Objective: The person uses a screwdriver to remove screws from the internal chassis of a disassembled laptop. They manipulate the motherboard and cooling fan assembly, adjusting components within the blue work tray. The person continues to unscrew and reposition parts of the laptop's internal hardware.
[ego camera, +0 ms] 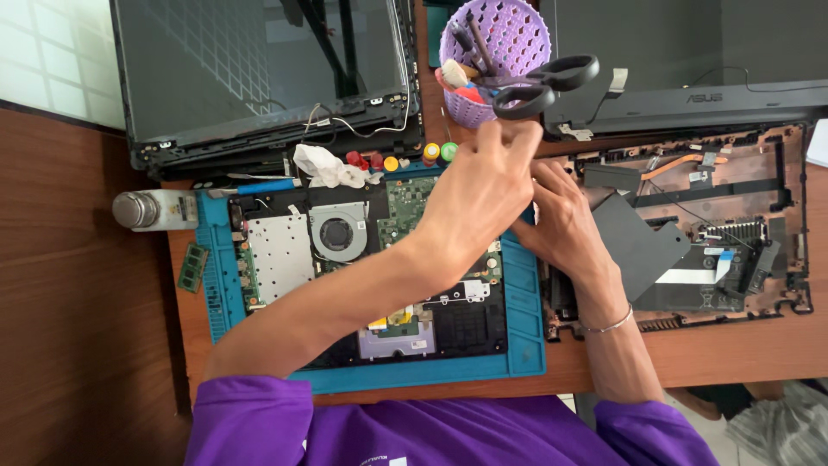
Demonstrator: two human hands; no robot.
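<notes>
Two hands at work: left hand raised over opened laptop on blue mat, fingers pinched at black scissors; right hand beside it, grip unclear.

The opened laptop base lies flat on a blue work mat on the counter, its circuit board, round fan and silver plates exposed. The left hand reaches across its upper right corner with fingers pinched together, and the right hand rests at the mat's right edge just beside it.
</notes>
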